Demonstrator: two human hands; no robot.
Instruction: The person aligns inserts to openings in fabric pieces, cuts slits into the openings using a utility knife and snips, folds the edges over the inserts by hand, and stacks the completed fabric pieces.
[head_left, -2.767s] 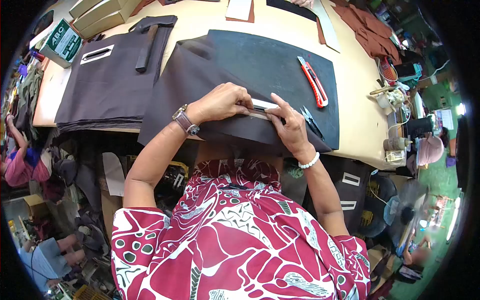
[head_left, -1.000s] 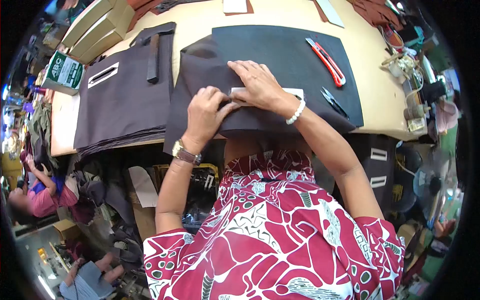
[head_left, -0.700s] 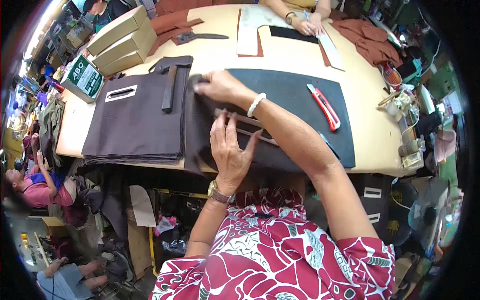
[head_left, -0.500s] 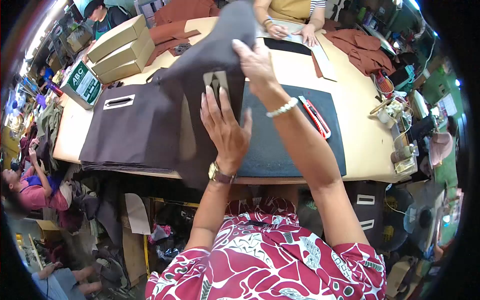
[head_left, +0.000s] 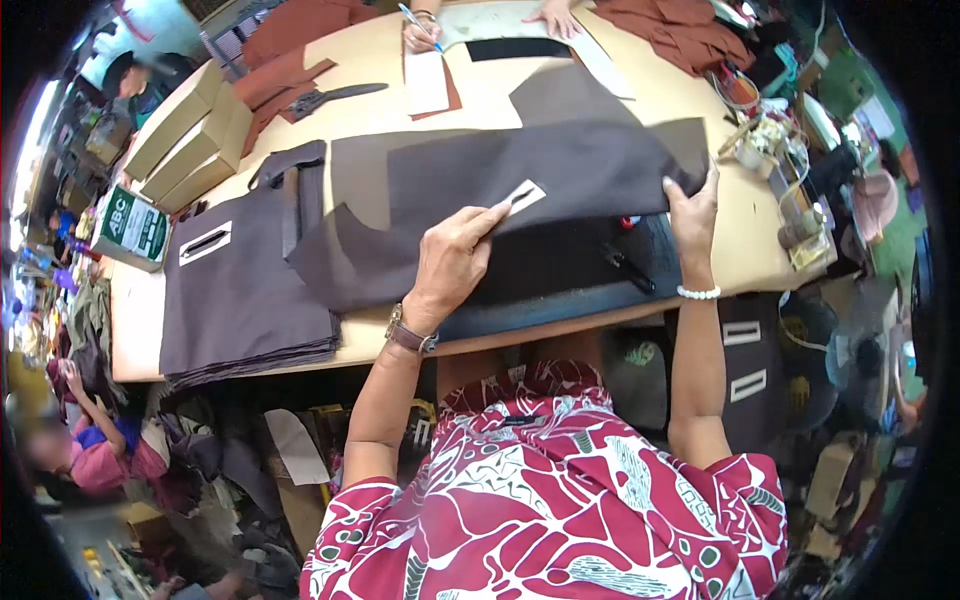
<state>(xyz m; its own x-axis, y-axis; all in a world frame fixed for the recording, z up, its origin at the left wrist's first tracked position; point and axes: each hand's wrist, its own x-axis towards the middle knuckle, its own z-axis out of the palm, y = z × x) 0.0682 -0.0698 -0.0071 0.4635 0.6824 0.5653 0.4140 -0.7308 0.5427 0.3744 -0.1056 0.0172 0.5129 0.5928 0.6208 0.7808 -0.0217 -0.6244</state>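
A dark brown fabric panel (head_left: 610,165) is stretched between my two hands over the table. It carries a small pale rectangular patch (head_left: 527,196) with a dark slit. My left hand (head_left: 455,262) pinches the panel's near edge just beside that patch. At the panel's right end, my right hand (head_left: 693,220) grips the edge, thumb on top. Beneath the panel lies a dark cutting mat (head_left: 655,240), mostly covered. A utility knife (head_left: 630,268) rests there in shadow, partly hidden. To the left sits a stack of dark fabric panels (head_left: 255,300), its top one bearing a similar slit patch (head_left: 206,242).
Scissors (head_left: 335,97) lie on the table (head_left: 480,105) beyond the panel. Cardboard boxes (head_left: 190,135) and a green-white ABC box (head_left: 133,228) stand at left. Across the table, a person's hand (head_left: 422,36) holds a pen. Reddish-brown fabric (head_left: 680,30) and cluttered containers (head_left: 760,145) line the right.
The raised panel has come down and spread sideways across the mat. My right hand has moved right and lower to its end; my left hand has gone from flat on the patch to pinching the edge.
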